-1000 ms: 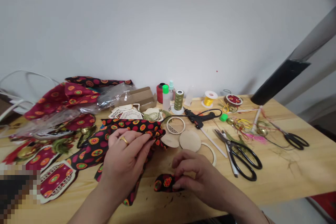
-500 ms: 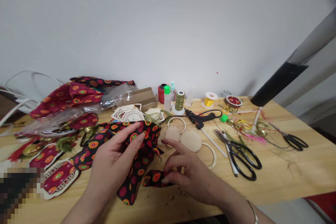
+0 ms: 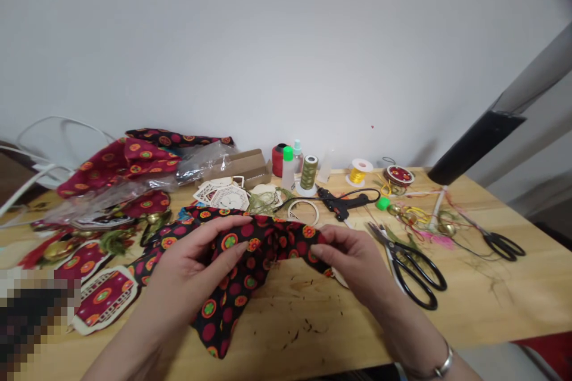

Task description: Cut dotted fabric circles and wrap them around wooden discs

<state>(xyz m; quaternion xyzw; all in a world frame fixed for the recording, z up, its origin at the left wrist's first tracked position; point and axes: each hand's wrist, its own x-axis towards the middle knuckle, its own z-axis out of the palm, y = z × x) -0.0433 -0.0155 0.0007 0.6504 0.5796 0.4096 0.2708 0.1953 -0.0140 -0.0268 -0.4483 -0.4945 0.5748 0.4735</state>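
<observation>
A piece of black fabric [image 3: 250,268] with red dots and orange-green circles is stretched between both hands above the wooden table [image 3: 491,303]. My left hand [image 3: 192,265] grips its left part, thumb on top. My right hand [image 3: 353,256] pinches its right end, close to the big black scissors [image 3: 413,271]. The cloth's lower end hangs down toward the table's front edge. The wooden discs that lay behind the cloth are hidden now.
Behind the cloth lie a wooden ring [image 3: 302,210], a black glue gun [image 3: 342,204], thread spools [image 3: 308,171], small bottles [image 3: 288,168] and a cardboard box [image 3: 241,165]. Red patterned fabric [image 3: 116,164] and finished ornaments [image 3: 100,297] cover the left. A second pair of scissors [image 3: 503,244] lies far right.
My right hand lifted from the table with the small end of cloth and moved up and right, pulling the fabric out between both hands. The cloth now covers the wooden discs.
</observation>
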